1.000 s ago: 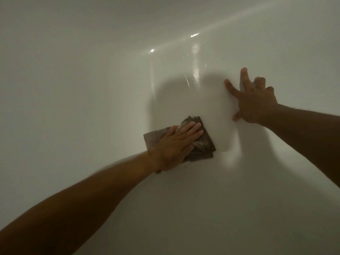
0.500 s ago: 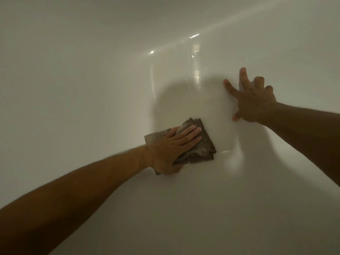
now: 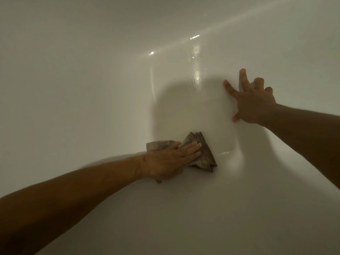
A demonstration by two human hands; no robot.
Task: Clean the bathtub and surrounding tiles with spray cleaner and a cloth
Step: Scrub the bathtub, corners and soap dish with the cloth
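The left hand (image 3: 169,161) lay flat, fingers straight, pressing a folded brown cloth (image 3: 202,153) against the white bathtub (image 3: 92,107) wall. The right hand (image 3: 253,103) was spread wide, fingertips (image 3: 226,83) braced on the tub surface, well apart from the cloth. Wet streaks (image 3: 196,70) glistened above.

Dim, warm light fills the view, and nearly everything in sight is one smooth, glossy white surface (image 3: 77,92) that curves without seams or corners. A pale band of reflected light (image 3: 230,28) runs slantwise across the upper part, from the middle up toward the right. Below it sit small bright glints (image 3: 194,37) and a wet, streaky shine (image 3: 196,70) running downward. A soft rounded shadow (image 3: 185,115) lies across the middle, and the lower part darkens to grey-brown
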